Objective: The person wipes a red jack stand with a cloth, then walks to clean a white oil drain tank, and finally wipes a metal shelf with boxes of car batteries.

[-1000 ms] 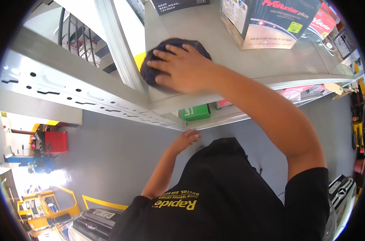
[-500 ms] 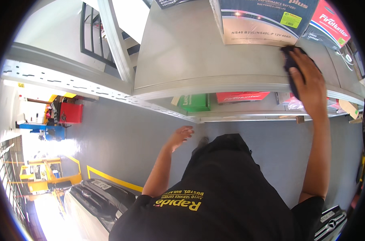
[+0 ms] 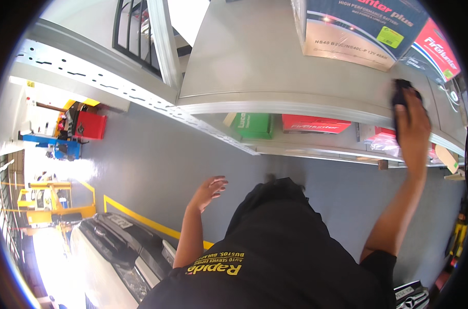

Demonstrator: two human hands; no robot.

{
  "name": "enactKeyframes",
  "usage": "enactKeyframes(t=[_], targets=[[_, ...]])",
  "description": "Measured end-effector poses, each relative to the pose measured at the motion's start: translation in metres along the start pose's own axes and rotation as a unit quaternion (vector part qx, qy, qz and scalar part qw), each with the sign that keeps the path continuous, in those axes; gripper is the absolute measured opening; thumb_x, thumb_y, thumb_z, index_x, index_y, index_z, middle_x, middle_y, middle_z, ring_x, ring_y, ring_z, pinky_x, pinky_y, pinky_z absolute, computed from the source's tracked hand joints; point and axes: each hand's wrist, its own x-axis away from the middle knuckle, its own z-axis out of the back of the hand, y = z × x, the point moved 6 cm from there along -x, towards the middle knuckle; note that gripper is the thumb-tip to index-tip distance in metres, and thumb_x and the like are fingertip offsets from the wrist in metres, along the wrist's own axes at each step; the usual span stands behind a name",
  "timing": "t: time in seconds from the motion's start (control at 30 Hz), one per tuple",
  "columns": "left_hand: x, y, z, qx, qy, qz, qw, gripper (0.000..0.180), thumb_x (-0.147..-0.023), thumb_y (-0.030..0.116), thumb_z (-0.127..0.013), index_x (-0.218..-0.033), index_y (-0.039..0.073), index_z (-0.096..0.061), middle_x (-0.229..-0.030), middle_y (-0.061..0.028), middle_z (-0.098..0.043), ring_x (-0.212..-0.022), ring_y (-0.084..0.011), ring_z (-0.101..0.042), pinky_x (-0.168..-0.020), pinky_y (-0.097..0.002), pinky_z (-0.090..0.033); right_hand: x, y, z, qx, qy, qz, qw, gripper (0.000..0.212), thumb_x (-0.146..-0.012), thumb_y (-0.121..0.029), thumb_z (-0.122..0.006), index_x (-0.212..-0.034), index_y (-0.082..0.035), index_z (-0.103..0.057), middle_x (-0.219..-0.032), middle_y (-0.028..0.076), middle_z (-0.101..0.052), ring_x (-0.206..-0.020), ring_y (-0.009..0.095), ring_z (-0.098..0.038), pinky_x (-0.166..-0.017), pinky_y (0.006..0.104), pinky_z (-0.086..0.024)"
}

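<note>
My right hand (image 3: 415, 122) presses a black cloth (image 3: 400, 92) onto the front edge of the grey metal shelf (image 3: 244, 72), fingers lying over it. Just behind the cloth stand a large blue-and-tan battery box (image 3: 347, 44) and, to its right, a red-and-dark battery box (image 3: 434, 49). My left hand (image 3: 208, 192) hangs in the air over the floor, loosely curved with fingers apart, holding nothing and touching nothing.
On the lower shelf sit a green box (image 3: 254, 125) and a red box (image 3: 316, 124). A perforated upright (image 3: 95, 77) borders the rack at left. A car (image 3: 115, 252) stands behind me at lower left; a red cabinet (image 3: 91, 125) is farther off.
My right hand has slid the cloth along the shelf, toward its front edge and away from the blue-and-tan box. My left hand has swung slightly left and down. The view has shifted too.
</note>
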Motion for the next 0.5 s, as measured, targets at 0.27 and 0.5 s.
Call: enactKeyframes(t=[0.27,0.5], targets=[[0.036,0.212,0.001,0.000,-0.316,-0.342,0.885,0.049,-0.098,0.034,-0.063,-0.123,-0.007,-0.058,-0.106,-0.0221,-0.069,-0.090,-0.0240,-0.068,-0.078,-0.0331,-0.053,-0.029,-0.298,-0.050,-0.201,-0.007,0.189,0.961,0.044,-0.084,-0.036,-0.067,-0.120,-0.011,-0.065,-0.133,0.010,-0.059,-0.127,0.030,-0.051,-0.097,0.0519,-0.041],[0.095,0.297,-0.044,0.004,-0.377,-0.583,0.719,0.044,-0.095,0.030,-0.067,-0.117,-0.008,-0.060,-0.101,-0.0253,-0.068,-0.090,-0.0346,-0.069,-0.076,-0.0419,-0.054,-0.050,-0.370,-0.078,-0.248,-0.133,0.239,0.929,0.054,-0.094,-0.051,-0.053,-0.137,-0.019,-0.060,-0.153,0.011,-0.047,-0.142,0.033,-0.039,-0.114,0.0511,-0.026]])
